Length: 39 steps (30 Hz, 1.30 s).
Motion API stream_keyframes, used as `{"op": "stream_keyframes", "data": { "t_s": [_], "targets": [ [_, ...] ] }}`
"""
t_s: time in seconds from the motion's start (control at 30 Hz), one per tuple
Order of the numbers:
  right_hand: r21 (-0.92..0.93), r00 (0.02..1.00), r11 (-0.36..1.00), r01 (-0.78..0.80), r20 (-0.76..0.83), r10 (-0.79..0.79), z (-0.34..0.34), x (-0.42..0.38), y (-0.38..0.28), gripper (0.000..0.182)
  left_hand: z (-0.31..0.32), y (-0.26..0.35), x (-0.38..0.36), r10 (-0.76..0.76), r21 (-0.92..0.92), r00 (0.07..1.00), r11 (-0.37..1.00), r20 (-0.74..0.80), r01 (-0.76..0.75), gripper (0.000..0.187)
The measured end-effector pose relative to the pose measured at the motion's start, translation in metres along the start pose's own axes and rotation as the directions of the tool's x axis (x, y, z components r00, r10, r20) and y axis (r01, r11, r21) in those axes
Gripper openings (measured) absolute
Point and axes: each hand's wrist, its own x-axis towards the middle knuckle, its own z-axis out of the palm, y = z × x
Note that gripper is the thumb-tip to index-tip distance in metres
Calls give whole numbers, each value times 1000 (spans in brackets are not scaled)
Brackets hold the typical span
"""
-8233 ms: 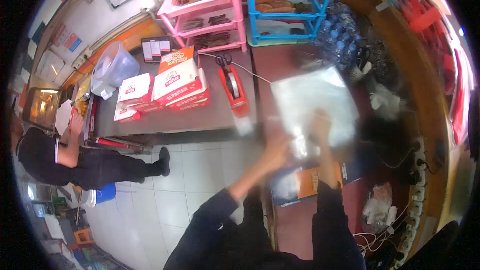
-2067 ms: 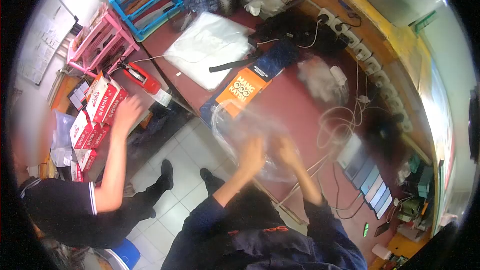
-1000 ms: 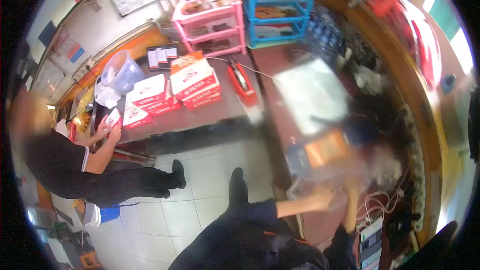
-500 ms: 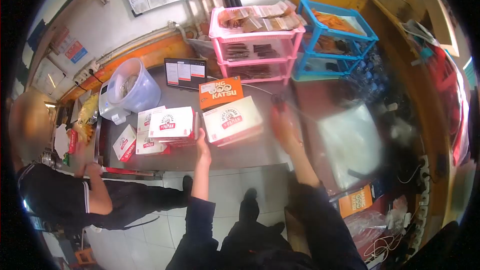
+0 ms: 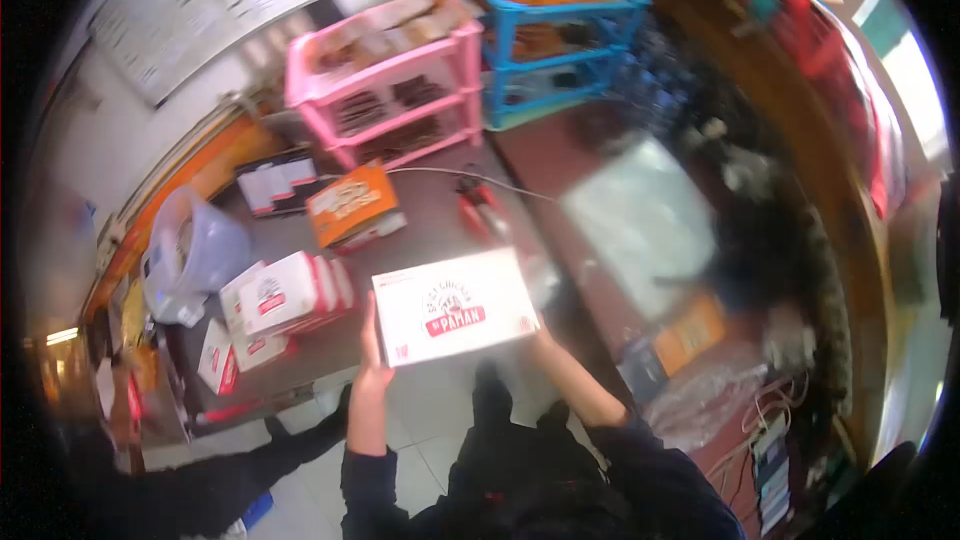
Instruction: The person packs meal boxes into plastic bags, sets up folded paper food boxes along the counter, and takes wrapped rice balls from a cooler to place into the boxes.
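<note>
A white food box point(image 5: 455, 305) with a red-and-black chicken logo is held up in front of me, over the near edge of the counter. My left hand point(image 5: 373, 352) grips its left side, with the fingers partly hidden beneath. At its lower right corner my right hand point(image 5: 543, 342) holds the other side; most of those fingers are hidden. Beyond the box, a red-handled tool point(image 5: 482, 210) like pliers lies on the counter, blurred. Several similar white-and-red boxes point(image 5: 280, 292) are stacked to the left, and an orange box point(image 5: 350, 202) lies behind.
Pink point(image 5: 390, 90) and blue tiered racks point(image 5: 560, 40) stand at the back, holding packets. A bluish plastic tub point(image 5: 205, 240) sits at the left. Clear plastic bags point(image 5: 645, 225) lie on the brown table to the right. Another person's dark-clothed leg point(image 5: 230, 465) shows at lower left.
The box has been lifted off the counter toward me, now in both hands. My right hand has come away from the red-handled tool's spot. My view has swung right.
</note>
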Motion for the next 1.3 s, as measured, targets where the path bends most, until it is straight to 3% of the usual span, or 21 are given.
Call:
{"op": "stream_keyframes", "data": {
  "t_s": [0.1, 0.17, 0.3, 0.37, 0.4, 0.47, 0.5, 0.57, 0.6, 0.7, 0.77, 0.97, 1.0, 1.03, 1.07, 1.1, 1.13, 1.17, 1.2, 1.27, 1.3],
  "targets": [
    [44, 990, 996, 79, -123, -73, -55, -75, -40, 48, 80, -14, -36, -185, 113, 957, 980, 225, 163, 58],
    [71, 964, 987, 142, -237, -121, -96, -131, -64, 47, 130, -45, -55, -273, 277, 927, 940, 258, 200, 59],
    [98, 835, 946, 309, -504, -220, -176, -255, -105, 45, 206, -144, -77, -512, 536, 679, 820, 526, 203, 59],
    [81, 742, 916, 394, -615, -265, -209, -307, -122, 44, 250, -203, -85, -607, 562, 404, 792, 684, 240, 60],
    [72, 694, 900, 431, -664, -279, -223, -330, -131, 44, 273, -233, -95, -649, 558, 333, 760, 684, 334, 61],
    [73, 609, 869, 490, -742, -281, -250, -364, -142, 43, 305, -302, -106, -730, 640, 308, 684, 610, 351, 62],
    [81, 581, 860, 504, -768, -268, -267, -374, -145, 43, 331, -313, -117, -794, 641, 212, 590, 569, 491, 61],
    [114, 559, 848, 518, -795, -234, -301, -382, -140, 42, 325, -406, -100, -768, 688, 362, 637, 528, 349, 59],
    [107, 631, 860, 499, -725, -276, -345, -384, -119, 49, 334, -411, -101, -771, 693, 358, 634, 528, 343, 59],
    [214, 649, 819, 532, -724, -232, -378, -359, -106, 46, 357, -403, -84, -817, 714, 374, 569, 438, 407, 56],
    [193, 678, 851, 488, -698, -230, -399, -330, -87, 46, 360, -395, -62, -765, 710, 458, 620, 452, 334, 54],
    [246, 666, 921, 303, -745, -21, -420, -284, -96, 44, 348, -399, -25, -756, 699, 528, 614, 387, 367, 51],
    [-218, 692, 975, 29, -700, -177, -470, -287, -73, 41, 320, -412, -20, -562, 709, 636, 705, 529, 34, 50],
    [-451, 667, 892, -15, -669, -327, -473, -283, -68, 38, 299, -419, -20, -343, 651, 654, 693, 675, -308, 48],
    [-661, 625, 744, -96, -622, -472, -476, -279, -63, 35, 293, -424, -27, -324, 651, 829, 757, 455, -62, 37],
    [-804, 569, 562, -196, -560, -602, -478, -275, -59, 32, 283, -418, -47, -268, 695, 888, 715, 374, -77, 35],
    [-853, 489, 510, -114, -495, -718, -450, -271, -78, 30, 274, -408, -74, -207, 740, 934, 667, 291, -83, 34],
    [-894, 392, 447, -43, -426, -815, -434, -268, -90, 27, 266, -404, -97, -142, 867, 906, 381, 398, -321, 33],
    [-891, 401, 452, -44, -430, -809, -439, -264, -87, 27, 258, -405, -117, -124, 860, 852, 38, 509, -509, 33],
    [-702, 449, 708, 75, -610, -653, -461, -260, -81, 22, 240, -426, -135, -326, 694, 649, 29, 687, -719, 48],
    [-723, 450, 690, -19, -622, -640, -477, -270, -79, 17, 240, -428, -146, -332, 705, 659, 29, 675, -708, 48]
  ]
}}
